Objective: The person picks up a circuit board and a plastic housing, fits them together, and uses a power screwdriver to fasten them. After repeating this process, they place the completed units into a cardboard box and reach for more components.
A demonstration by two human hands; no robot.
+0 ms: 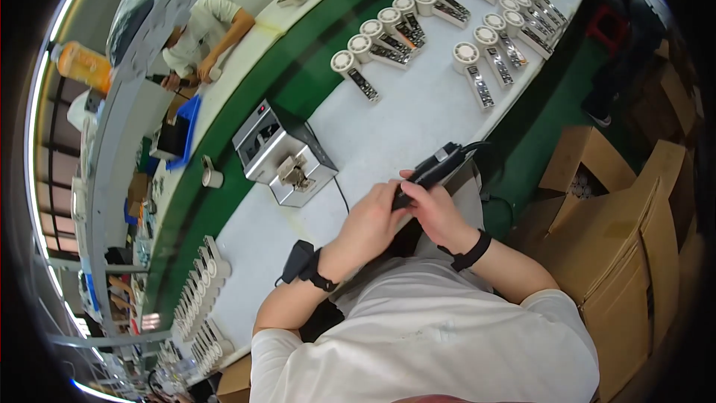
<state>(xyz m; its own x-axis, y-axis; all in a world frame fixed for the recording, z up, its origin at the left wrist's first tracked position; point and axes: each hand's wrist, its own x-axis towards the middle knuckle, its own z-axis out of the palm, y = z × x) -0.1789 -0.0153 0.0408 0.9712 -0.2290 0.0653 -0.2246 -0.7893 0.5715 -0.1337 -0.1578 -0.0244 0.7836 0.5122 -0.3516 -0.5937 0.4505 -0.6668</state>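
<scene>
My left hand (371, 216) and my right hand (436, 213) are together just over the near edge of the white worktable (298, 246). Both are closed around a black, elongated corded device (432, 169), tilted up to the right, with a grey patch near its far end and a cable leaving there. Its lower end is hidden by my fingers, so I cannot tell its exact kind. Left of my hands stands a silver box-shaped machine (287, 160) with a dark window and a metal mechanism on its front.
White fan-shaped housings (477, 75) with round grilles and exposed inner parts stand in rows at the far right. More white housings (201, 283) line the left end. Cardboard boxes (604, 231) are at my right. Another person (209, 37) works across the green strip, near a blue bin (184, 132).
</scene>
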